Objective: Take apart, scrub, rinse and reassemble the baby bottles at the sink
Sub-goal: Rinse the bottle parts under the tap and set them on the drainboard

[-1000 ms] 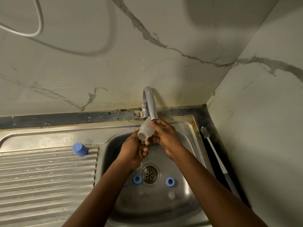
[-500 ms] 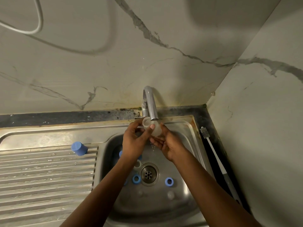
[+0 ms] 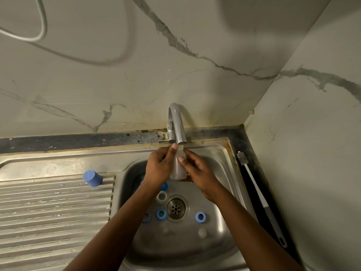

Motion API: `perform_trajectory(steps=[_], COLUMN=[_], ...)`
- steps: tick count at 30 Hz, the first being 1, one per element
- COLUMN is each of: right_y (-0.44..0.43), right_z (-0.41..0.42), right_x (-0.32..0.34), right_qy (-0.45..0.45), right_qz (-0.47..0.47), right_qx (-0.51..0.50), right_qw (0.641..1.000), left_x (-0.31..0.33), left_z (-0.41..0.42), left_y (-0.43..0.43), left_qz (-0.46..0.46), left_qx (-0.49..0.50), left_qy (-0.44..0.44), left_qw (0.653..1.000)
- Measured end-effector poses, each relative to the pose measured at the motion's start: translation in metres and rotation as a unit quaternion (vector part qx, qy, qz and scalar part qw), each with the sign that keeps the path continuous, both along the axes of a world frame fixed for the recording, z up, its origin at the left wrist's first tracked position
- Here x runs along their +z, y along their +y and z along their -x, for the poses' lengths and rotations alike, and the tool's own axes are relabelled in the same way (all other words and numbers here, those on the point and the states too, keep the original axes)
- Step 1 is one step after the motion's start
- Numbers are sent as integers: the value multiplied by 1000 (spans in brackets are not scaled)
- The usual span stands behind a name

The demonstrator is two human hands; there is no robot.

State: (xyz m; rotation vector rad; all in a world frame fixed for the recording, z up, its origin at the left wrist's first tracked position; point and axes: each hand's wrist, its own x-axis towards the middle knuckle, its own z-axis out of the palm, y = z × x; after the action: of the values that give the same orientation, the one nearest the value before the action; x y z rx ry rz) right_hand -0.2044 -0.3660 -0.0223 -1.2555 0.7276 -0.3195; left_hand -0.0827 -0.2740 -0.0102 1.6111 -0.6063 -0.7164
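A small translucent baby bottle [image 3: 176, 169] stands upright right under the spout of the tap [image 3: 177, 124], its mouth at the spout. My left hand [image 3: 159, 166] holds it from the left, fingers reaching up to its neck. From the right, my right hand [image 3: 197, 173] grips its lower body with the thumb across the front. In the sink basin [image 3: 220, 167] lie blue screw rings [image 3: 161, 213] [image 3: 200, 216], a white ring [image 3: 161, 196] and two clear teats [image 3: 202, 232] around the drain [image 3: 177, 208].
A blue cap [image 3: 92, 178] lies on its side at the top of the ribbed draining board [image 3: 54, 218]. A bottle brush [image 3: 259, 194] with a grey handle lies along the dark counter strip right of the sink. Marble walls close in behind and on the right.
The bottle was tilted mouth-down one second ago; it now stands upright with its mouth at the spout. My left hand rose to its neck and my right hand shifted to its lower body.
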Motion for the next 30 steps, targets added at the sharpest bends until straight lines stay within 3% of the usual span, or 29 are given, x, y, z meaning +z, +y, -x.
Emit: perform_trajectory(steps=[4,8,13,21,24,30], right_y=[-1,-3,-2,-7,-7,-6], right_z=[11,13,3,5,5,4], right_x=[-6,-7,-3,-5,-5,-2], right_qy=[-31,-52,72,151,167,114], right_qz=[-97,-122,111,418,430,353], right_qx=[7,42,36,25,12,8], right_qw=[995,990,991,896,887,929], left_x=[-3,-3,-2,-3,-5,-10], left_z=[0,4,9,9,10,9], left_y=[5,8,8,3,4,12], left_qz=[10,22,32,-20,-17,33], left_qx=[26,37,21,53,59,8], left_qy=[153,196,174,82,48,-1], left_qw=[988,980,984,995,997,999])
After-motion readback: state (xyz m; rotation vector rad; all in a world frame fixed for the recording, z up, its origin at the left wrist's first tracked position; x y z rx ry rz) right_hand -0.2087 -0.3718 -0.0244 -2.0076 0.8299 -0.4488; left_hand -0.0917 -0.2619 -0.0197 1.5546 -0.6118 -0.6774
